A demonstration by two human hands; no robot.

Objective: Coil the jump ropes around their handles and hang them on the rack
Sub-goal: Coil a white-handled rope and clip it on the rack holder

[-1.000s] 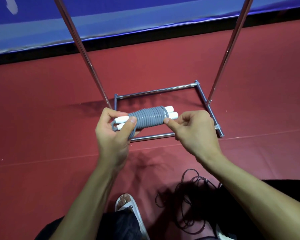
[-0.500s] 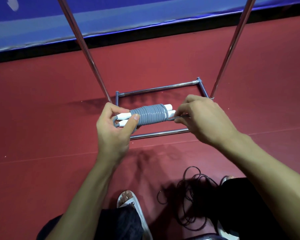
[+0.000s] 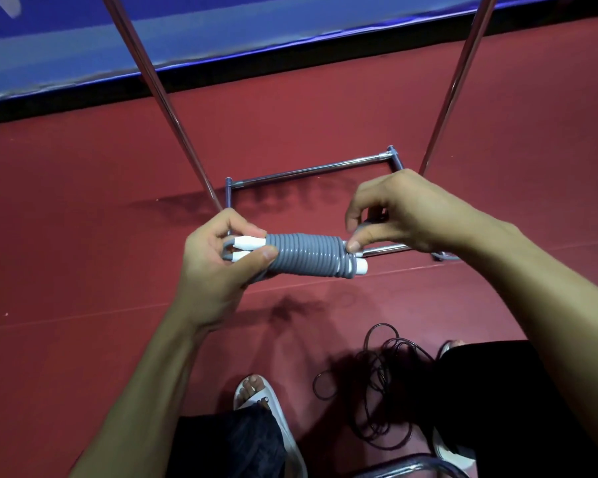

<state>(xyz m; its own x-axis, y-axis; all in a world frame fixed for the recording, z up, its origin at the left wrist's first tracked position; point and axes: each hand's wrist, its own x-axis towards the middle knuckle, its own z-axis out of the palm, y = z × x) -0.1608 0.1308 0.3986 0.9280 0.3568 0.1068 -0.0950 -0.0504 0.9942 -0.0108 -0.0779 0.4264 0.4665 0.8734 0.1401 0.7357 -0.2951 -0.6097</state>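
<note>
The left hand (image 3: 218, 270) is gripping the grey jump rope (image 3: 304, 255). Its thumb and fingers are curling round the left end, where two white handles (image 3: 247, 241) are poking out. The right hand (image 3: 404, 215) is pinching the rope's tail against the last coils on the right. The bundle is hanging level above the metal rack (image 3: 311, 170), over its base bars and between its uprights. A black jump rope (image 3: 384, 370) is lying tangled on the red floor (image 3: 83, 236) by the person's feet.
</note>
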